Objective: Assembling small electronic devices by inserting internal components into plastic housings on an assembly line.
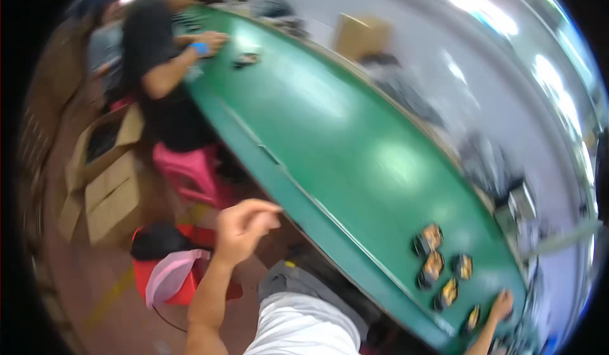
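My left hand (244,228) is held in the air in front of the table's near edge. Its fingers are curled toward the thumb, and nothing shows between them. At the right end of the green table (330,139), my right hand (502,304) is small in the picture, with its fingers bent in; what they hold, if anything, is hidden. Nearest to it lies a small black-and-yellow piece (471,319). Several similar chunky pieces, such as one black-and-orange piece (428,239), are grouped to its left. Blur hides their exact kind.
A co-worker in black (168,70) works at the table's far left, near a pink stool (190,171). Cardboard boxes (114,196) and a red stool (171,291) stand on the floor at left. Grey plastic bags (399,85) and a carton (361,35) line the wall side.
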A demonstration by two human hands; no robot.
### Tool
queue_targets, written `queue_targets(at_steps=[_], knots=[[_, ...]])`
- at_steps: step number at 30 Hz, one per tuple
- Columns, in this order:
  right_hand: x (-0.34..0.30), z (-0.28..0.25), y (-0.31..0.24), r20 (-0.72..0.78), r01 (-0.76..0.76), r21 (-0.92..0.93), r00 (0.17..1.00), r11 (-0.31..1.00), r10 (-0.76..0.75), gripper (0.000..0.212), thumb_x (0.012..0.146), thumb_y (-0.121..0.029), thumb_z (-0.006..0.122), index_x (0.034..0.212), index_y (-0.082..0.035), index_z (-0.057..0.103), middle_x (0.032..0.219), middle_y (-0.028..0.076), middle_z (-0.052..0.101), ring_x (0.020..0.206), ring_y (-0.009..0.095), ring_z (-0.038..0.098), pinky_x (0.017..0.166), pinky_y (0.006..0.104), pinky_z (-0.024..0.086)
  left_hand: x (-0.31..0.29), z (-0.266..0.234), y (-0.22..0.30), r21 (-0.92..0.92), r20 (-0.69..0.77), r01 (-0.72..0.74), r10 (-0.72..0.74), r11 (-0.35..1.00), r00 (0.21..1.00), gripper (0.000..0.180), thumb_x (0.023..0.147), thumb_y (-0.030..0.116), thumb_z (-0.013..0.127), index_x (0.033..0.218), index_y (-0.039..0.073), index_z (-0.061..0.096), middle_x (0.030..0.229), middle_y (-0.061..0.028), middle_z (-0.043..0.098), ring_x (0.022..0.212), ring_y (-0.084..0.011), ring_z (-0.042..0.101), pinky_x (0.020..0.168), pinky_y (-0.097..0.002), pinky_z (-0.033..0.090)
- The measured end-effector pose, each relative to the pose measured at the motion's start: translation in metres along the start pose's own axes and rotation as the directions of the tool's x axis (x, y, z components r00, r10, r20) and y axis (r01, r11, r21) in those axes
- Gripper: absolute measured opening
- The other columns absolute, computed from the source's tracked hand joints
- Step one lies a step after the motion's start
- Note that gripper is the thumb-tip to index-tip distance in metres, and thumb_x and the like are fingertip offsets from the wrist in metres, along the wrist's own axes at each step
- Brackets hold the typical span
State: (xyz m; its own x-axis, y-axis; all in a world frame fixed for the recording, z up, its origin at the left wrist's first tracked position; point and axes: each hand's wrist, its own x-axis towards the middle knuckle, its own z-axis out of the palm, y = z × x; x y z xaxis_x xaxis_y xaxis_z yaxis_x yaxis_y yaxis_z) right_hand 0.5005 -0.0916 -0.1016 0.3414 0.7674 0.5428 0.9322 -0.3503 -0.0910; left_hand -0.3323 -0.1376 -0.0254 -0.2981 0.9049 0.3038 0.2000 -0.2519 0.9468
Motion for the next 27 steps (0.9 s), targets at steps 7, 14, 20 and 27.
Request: queue_targets(at_steps=[7, 14, 20, 27], knots=[[0.032, -0.019, -0.042, -0.006, -0.08, -0.111, 0.997, 0.991, 0.08, 0.033, 0.092, -0.036, 0.069, 0.099, -0.006, 0.08, 0.098, 0.02, 0.077, 0.093, 0.039, 0.073, 0.084, 0.047, 0.057, -0.1, 0.002, -0.092, -0.083, -0.153, 0.267, -0.277, 0.96, 0.949, 0.017, 0.105, 0.02, 0.058, 0.104, 0.005, 0.066, 0.064, 0.0037, 0.048, 0.051, -0.0034, 0.037, 0.047, -0.0218, 0.025], [-0.021, -0.11, -0.234, 0.051, -0.015, 0.507, 0.999, 0.862, -0.012, 0.02, 0.092, -0.016, 0.074, 0.106, -0.004, 0.08, 0.093, 0.014, 0.077, 0.083, 0.022, 0.072, 0.078, 0.0313, 0.055, -0.158, 0.02, -0.248, 0.157, 0.167, 0.317, -0.341, 0.935, 0.925, 0.013, 0.102, 0.006, 0.06, 0.107, -0.001, 0.07, 0.08, -0.002, 0.068, 0.072, -0.0101, 0.063, 0.066, -0.0253, 0.049], [-0.032, -0.079, -0.302, 0.099, -0.058, 0.58, 0.995, 0.813, 0.0, 0.023, 0.091, -0.017, 0.074, 0.11, -0.005, 0.079, 0.087, 0.011, 0.074, 0.077, 0.021, 0.069, 0.075, 0.0331, 0.054, -0.199, -0.088, -0.49, 0.792, 0.017, 0.488, -0.812, 0.367, 0.583, 0.03, 0.104, 0.019, 0.059, 0.125, 0.0, 0.07, 0.118, -0.0122, 0.074, 0.105, -0.0269, 0.068, 0.096, -0.0382, 0.054], [-0.053, -0.064, -0.281, 0.053, -0.269, 0.491, 0.959, 0.829, 0.279, 0.019, 0.092, -0.018, 0.074, 0.101, -0.003, 0.081, 0.089, 0.013, 0.077, 0.081, 0.022, 0.073, 0.077, 0.0326, 0.056, -0.014, 0.012, -0.461, 0.9, 0.314, 0.017, -0.676, 0.435, 0.667, 0.027, 0.102, 0.017, 0.058, 0.118, -0.001, 0.07, 0.117, -0.0145, 0.074, 0.1, -0.0275, 0.069, 0.091, -0.038, 0.055]])
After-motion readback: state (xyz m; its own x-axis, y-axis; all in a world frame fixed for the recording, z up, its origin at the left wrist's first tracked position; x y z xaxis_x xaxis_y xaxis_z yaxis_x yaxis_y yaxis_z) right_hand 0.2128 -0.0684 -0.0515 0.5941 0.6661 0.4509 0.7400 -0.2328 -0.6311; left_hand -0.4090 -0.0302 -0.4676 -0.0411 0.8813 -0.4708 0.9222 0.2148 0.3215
